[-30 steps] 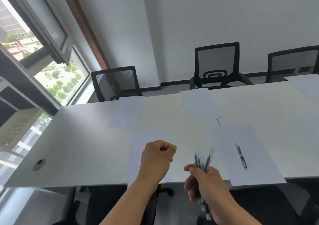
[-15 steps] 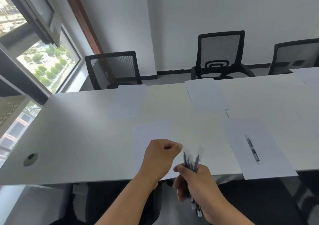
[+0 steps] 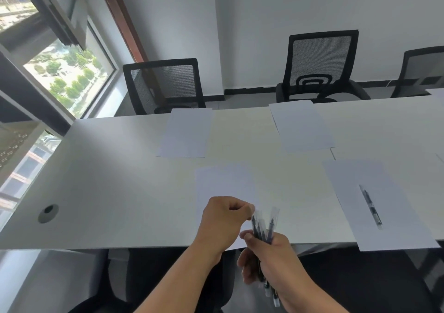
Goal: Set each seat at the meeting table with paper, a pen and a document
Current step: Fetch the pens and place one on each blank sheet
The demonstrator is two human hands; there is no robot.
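Note:
My right hand (image 3: 271, 257) grips a bundle of pens (image 3: 263, 226), their capped tips fanning upward over the table's near edge. My left hand (image 3: 223, 223) is curled, its fingertips pinching the top of one pen in the bundle. Both hands hover above a blank sheet of paper (image 3: 223, 183) at the near seat. To the right, another sheet (image 3: 384, 216) carries a single pen (image 3: 371, 207) lying on it. Across the white table (image 3: 108, 180) lie two more sheets, one at far left (image 3: 186, 132) and one at far middle (image 3: 300, 125).
Three black mesh chairs stand along the far side: left (image 3: 165, 84), middle (image 3: 319, 65), right (image 3: 422, 70). A round cable hole (image 3: 48, 213) sits near the table's left end. A window (image 3: 60, 72) fills the left wall. A dark chair (image 3: 144, 276) is below the near edge.
The view has shifted left and closer to the near sheet. My left hand has moved right until its fingertips reach the pens held in my right hand.

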